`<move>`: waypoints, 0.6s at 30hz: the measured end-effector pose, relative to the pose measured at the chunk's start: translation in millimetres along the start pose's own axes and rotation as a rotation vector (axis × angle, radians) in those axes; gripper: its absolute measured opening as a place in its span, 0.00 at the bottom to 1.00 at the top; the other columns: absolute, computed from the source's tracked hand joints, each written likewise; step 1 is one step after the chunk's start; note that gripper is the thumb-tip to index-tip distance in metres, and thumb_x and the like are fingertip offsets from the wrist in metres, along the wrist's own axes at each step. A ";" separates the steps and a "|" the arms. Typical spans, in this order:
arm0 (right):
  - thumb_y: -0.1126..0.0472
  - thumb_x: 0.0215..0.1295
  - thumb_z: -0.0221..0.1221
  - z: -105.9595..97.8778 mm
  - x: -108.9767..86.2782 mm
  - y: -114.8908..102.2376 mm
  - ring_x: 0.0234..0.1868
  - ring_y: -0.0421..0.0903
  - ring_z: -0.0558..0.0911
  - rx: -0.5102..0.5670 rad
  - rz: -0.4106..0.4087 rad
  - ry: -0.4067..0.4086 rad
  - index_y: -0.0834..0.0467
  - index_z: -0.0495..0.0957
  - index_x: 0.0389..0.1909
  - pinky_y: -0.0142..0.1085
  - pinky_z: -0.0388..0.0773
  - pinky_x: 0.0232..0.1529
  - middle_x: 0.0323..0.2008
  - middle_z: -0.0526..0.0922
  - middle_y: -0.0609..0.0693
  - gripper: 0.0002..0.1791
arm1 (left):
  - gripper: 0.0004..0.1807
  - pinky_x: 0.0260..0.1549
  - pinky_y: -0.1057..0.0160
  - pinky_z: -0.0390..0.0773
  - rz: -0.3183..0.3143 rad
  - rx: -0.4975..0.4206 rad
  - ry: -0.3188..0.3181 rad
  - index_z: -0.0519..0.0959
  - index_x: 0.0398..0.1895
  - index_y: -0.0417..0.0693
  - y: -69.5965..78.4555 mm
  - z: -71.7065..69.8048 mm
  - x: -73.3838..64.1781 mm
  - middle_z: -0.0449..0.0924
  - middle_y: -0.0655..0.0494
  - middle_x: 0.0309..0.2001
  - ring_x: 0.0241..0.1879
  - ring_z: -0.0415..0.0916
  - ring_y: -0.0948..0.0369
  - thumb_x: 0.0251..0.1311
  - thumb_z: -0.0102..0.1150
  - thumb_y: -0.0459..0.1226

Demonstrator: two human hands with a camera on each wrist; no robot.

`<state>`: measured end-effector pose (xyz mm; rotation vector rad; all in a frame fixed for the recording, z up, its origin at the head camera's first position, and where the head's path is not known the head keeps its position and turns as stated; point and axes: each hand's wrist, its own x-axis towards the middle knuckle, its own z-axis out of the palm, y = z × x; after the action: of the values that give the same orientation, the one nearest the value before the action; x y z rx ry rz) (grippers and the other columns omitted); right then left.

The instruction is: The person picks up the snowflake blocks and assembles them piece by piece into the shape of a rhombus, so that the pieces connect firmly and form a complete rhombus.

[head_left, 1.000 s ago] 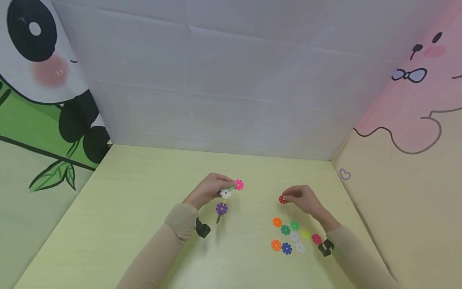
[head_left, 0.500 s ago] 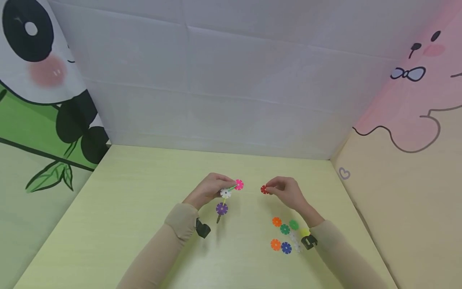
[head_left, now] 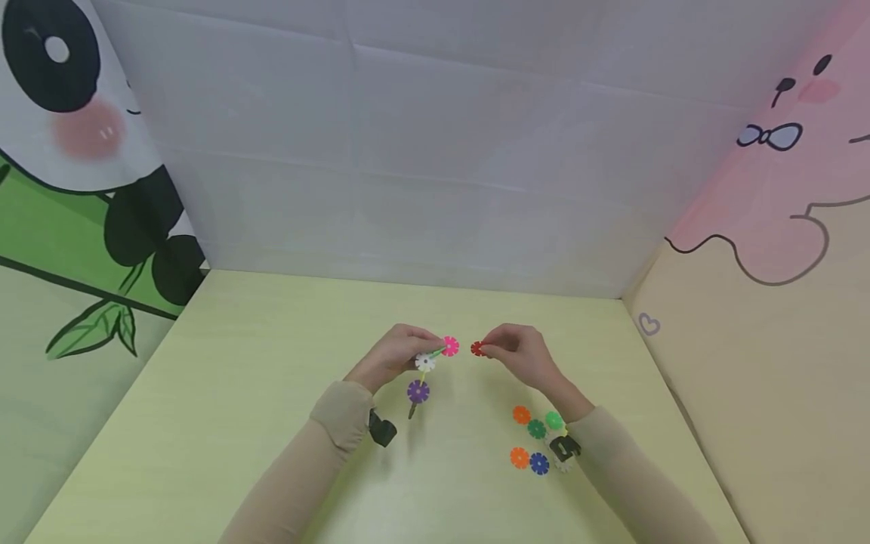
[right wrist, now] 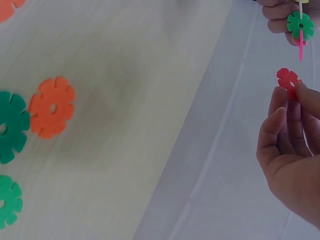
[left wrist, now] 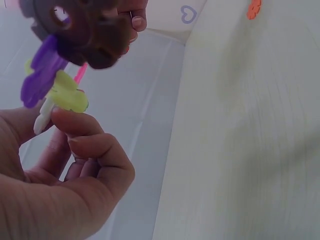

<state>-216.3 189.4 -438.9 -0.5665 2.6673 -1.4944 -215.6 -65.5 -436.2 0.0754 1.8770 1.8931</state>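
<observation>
My left hand [head_left: 396, 357] pinches a chain of notched plastic discs slotted together. At the chain's right end is a pink disc [head_left: 450, 346]; a green disc [right wrist: 300, 26] joins it to a white disc [head_left: 425, 363]. Below hang a yellow disc [left wrist: 69, 92], a purple disc [head_left: 418, 391] and a dark brown disc [left wrist: 82, 30]. Between thumb and fingers, my right hand [head_left: 522, 357] holds a red notched disc [right wrist: 287, 81]. It faces the pink disc across a small gap, both raised over the table.
Loose discs lie on the pale table [head_left: 272, 453] below my right forearm: orange discs [head_left: 519, 458], a blue disc [head_left: 539, 463], green discs [head_left: 536, 429] and others partly covered by the right wrist camera [head_left: 565, 448]. A white back wall [head_left: 408, 151] and printed side panels enclose the table.
My right hand has moved left with the red disc, coming close to the pink end of the chain. The left hand and its chain have stayed almost still.
</observation>
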 end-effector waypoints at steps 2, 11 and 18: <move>0.61 0.60 0.66 1.6 1.0 -2.6 0.34 0.47 0.83 -0.002 -0.001 -0.003 0.54 0.82 0.34 0.38 0.79 0.38 0.32 0.84 0.44 0.03 | 0.12 0.29 0.64 0.75 -0.002 0.000 0.000 0.82 0.41 0.36 -0.2 0.0 0.7 0.79 0.48 0.35 0.28 0.72 0.60 0.59 0.65 0.37; 0.62 0.59 0.67 4.3 8.0 -13.1 0.35 0.49 0.83 -0.045 -0.031 -0.004 0.53 0.83 0.34 0.37 0.79 0.38 0.33 0.84 0.43 0.04 | 0.12 0.29 0.64 0.75 -0.013 -0.016 0.001 0.82 0.40 0.36 -0.5 -1.3 2.0 0.79 0.45 0.37 0.26 0.73 0.61 0.58 0.65 0.37; 0.63 0.60 0.66 3.4 13.7 -19.2 0.35 0.43 0.82 -0.062 -0.074 -0.043 0.54 0.83 0.35 0.37 0.79 0.38 0.33 0.83 0.43 0.04 | 0.12 0.29 0.64 0.75 -0.004 -0.008 -0.004 0.82 0.39 0.36 1.3 -0.7 -0.4 0.79 0.49 0.33 0.26 0.72 0.61 0.59 0.65 0.37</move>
<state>-222.6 173.0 -422.7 -0.7010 2.6963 -1.4034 -215.9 -66.2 -434.9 0.0732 1.8653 1.8966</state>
